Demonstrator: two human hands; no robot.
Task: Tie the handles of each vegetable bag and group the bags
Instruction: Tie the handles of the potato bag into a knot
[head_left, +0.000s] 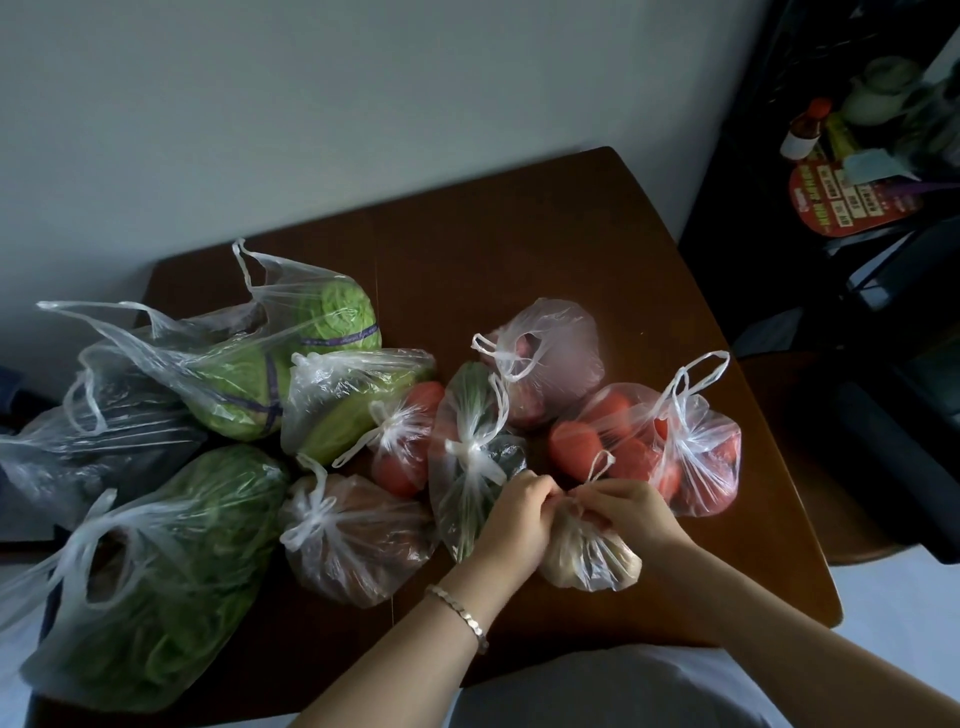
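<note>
Left hand (522, 512) and right hand (621, 512), fingers curled, each pinch a handle of the small pale bag (589, 558) at near table (519, 249) edge, beside tied tomato bag (649, 447).

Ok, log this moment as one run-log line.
step: tying handles | left hand: pinches small pale bag handle | right hand: pinches other handle | bag rests on table

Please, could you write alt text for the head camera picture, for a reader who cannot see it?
The left hand and the right hand pinch the handles of a small clear bag with pale contents on a brown table. More clear bags of tomatoes and green cabbages lie behind and left of it, some knotted, some open.
</note>
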